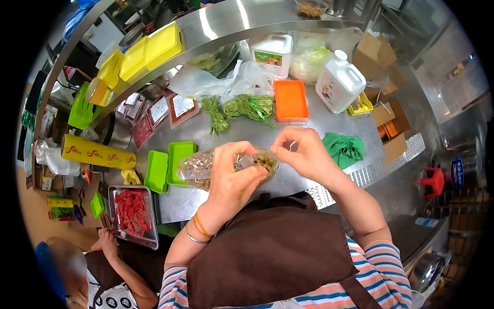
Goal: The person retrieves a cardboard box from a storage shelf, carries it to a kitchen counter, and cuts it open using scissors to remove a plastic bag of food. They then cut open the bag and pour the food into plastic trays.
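My left hand (231, 171) is over clear plastic-covered food, its thumb and index finger curved and apart. On its left side lies a clear plastic pack (195, 167) of mixed reddish and pale pieces. Under and beyond the fingertips is greenish-brown chopped food (266, 162) in clear plastic; whether both are one pack I cannot tell. At the right edge of this food, my right hand (301, 149) is closed in a pinch of thumb and index finger. What sits in the pinch is too small to make out.
Green trays (157, 171), an orange tray (290, 101), bundled green beans (249, 108), a white jug (339, 82) and a green cloth (343, 150) are on the steel counter (319, 177). At left, a co-worker's hands (108, 242) are beside a metal tray (154, 234) of red strips.
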Demonstrator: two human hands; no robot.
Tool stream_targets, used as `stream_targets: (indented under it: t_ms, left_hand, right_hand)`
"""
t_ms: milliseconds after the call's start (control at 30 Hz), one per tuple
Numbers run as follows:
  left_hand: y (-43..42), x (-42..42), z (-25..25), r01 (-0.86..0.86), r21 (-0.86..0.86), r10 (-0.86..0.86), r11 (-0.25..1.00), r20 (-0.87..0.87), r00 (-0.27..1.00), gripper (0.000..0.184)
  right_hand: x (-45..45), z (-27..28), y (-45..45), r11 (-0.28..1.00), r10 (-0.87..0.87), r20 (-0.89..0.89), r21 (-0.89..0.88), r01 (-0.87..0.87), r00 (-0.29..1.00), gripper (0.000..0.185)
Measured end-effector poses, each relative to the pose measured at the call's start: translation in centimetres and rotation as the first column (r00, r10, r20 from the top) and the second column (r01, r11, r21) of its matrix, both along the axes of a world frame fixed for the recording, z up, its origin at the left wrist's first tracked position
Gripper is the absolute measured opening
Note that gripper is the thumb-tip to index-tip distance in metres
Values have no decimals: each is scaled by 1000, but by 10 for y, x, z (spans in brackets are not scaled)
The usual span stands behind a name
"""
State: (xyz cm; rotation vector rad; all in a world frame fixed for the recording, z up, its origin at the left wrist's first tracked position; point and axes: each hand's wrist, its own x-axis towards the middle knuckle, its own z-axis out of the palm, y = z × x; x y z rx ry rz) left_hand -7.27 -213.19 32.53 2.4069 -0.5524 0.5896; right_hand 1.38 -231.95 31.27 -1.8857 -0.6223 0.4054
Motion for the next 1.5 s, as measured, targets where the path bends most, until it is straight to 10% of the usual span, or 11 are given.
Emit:
stream_targets:
  t_ms: [100, 167, 300, 533, 700, 867, 967, 1067, 1167, 1333, 1500]
  left_hand:
    - [3, -4, -2, 18, -29, -17, 999, 33, 999, 19]
    - [11, -10, -5, 17, -15, -17, 1000, -30, 999, 30]
    - [65, -44, -19, -210, -229, 228, 950, 53, 972, 79]
    - [122, -102, -69, -494, -700, 722, 515, 45, 690, 102]
    - [136, -100, -132, -333, -255, 102, 908, -635, 766, 129]
    - [117, -17, -139, -215, -823, -422, 526, -472, 774, 113]
    - [128, -17, -160, -86, -472, -229, 877, -568, 790, 91]
    - [119, -62, -167, -218, -316, -22, 923, -610, 792, 74]
    - [106, -128, -181, -443, -518, 82, 732, -579, 812, 59]
    - [109, -169, -64, -677, -664, 221, 317, -643, 734, 84]
    - [158, -187, -71, -777, -579, 273, 248, -728, 629, 87]
  right_hand:
    - [6, -26, 3, 995, 3, -131, 98, 10, 991, 17]
    - [7, -54, -6, 835, 196, -377, 548, 47, 905, 46]
    - [-4, -125, -12, 924, 379, -176, 119, -362, 909, 112]
    - [-1, -213, 14, 972, 219, -222, 136, -192, 950, 80]
    - [-6, -186, 8, 952, 264, -362, 247, -181, 894, 79]
    - [-12, -148, 18, 967, 235, -231, 153, -204, 944, 103]
    - [-17, -154, 33, 973, 167, -60, 170, -155, 984, 107]
    - [-13, -158, 42, 962, 241, -95, 159, -224, 966, 100]
    - [-21, -152, 60, 923, 371, -166, 170, -344, 914, 92]
    - [-68, -154, 131, 832, 555, -384, 276, -482, 738, 80]
    - [-101, -168, 194, 841, 542, -809, 522, -146, 230, 80]
